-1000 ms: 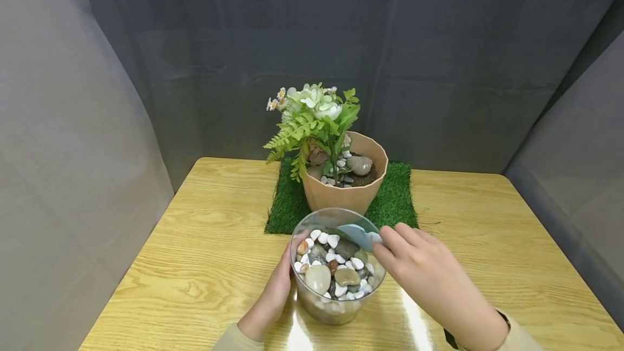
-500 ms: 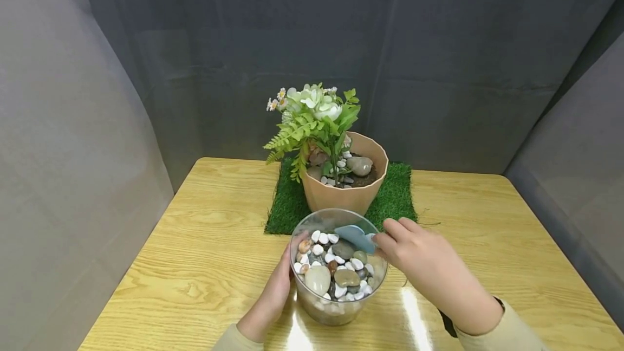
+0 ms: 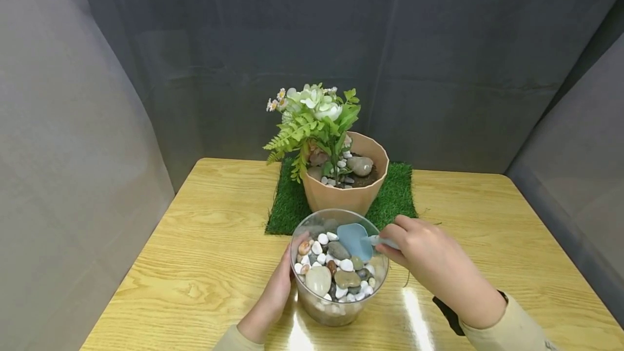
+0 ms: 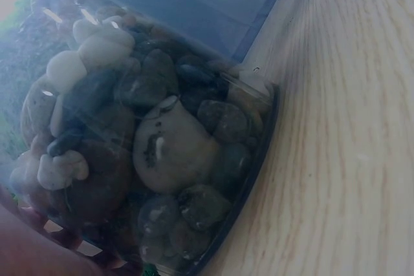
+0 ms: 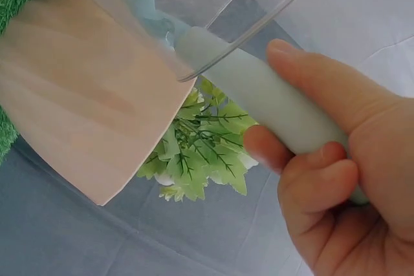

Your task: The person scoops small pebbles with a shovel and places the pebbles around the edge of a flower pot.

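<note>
Head view: flowers (image 3: 312, 101) are already set in the pot (image 3: 341, 199), but many stones (image 3: 318, 279) are left in the clear bowl (image 3: 331, 316) before it, cupped by the left hand (image 3: 275, 288), while the bare-bladed scoop (image 3: 355, 240) inside is gripped by the right hand (image 3: 429, 251), so scoop work seems unfinished.

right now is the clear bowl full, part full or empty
Part full: stones lie in the bowl, but bare clear wall shows between them and its rim in the head view.
</note>
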Motion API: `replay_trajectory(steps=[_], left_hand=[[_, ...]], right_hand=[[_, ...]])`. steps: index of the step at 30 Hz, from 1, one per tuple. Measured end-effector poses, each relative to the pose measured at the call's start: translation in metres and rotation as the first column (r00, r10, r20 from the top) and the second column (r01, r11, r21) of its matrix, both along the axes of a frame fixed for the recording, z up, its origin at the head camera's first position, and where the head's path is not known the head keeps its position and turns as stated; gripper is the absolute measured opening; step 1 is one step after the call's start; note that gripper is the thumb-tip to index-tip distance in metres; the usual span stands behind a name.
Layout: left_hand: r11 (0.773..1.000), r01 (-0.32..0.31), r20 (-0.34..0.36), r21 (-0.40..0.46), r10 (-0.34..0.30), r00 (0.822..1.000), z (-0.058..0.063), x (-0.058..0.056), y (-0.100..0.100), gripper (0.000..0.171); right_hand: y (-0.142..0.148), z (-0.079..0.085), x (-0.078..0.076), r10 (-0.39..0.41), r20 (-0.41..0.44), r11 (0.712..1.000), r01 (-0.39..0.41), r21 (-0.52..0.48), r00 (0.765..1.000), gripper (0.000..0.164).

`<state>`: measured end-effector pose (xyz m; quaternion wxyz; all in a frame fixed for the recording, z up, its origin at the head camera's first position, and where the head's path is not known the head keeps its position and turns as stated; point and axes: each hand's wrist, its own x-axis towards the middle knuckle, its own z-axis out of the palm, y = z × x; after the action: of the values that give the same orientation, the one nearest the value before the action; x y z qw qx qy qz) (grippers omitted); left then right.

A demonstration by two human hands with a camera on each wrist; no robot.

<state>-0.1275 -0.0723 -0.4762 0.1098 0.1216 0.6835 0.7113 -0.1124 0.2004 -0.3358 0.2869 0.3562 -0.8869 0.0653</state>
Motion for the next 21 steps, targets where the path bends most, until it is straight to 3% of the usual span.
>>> replay_trajectory(steps=[2,7,10,14,19,21], left_hand=[[1.000,-0.002,-0.001,-0.002,0.002,1.000,0.000,0.000,0.000,0.066],[1.000,0.000,-0.021,-0.006,0.000,1.000,0.000,0.000,0.000,0.064],[1.000,0.005,-0.036,0.002,-0.005,0.999,-0.001,0.001,0.001,0.063],[1.000,0.009,-0.043,0.004,-0.008,0.999,-0.001,0.001,0.001,0.063],[1.000,0.006,-0.028,0.003,-0.006,1.000,-0.002,0.000,0.001,0.065],[1.000,0.005,-0.020,0.002,-0.005,1.000,-0.001,-0.001,0.001,0.066]], right_hand=[[0.001,0.000,0.000,0.006,-0.005,1.000,-0.006,-0.010,1.000,0.014],[0.005,-0.004,0.002,0.017,-0.044,0.997,-0.021,-0.075,0.999,0.058],[0.007,-0.007,0.004,-0.017,-0.036,0.990,0.012,-0.143,0.999,0.062],[0.013,-0.009,0.006,-0.065,0.025,0.978,0.069,-0.198,0.998,0.053],[0.013,-0.011,0.007,-0.076,0.087,0.972,0.093,-0.216,0.993,0.017],[0.011,-0.013,0.006,-0.064,0.115,0.967,0.090,-0.237,0.991,0.019]])
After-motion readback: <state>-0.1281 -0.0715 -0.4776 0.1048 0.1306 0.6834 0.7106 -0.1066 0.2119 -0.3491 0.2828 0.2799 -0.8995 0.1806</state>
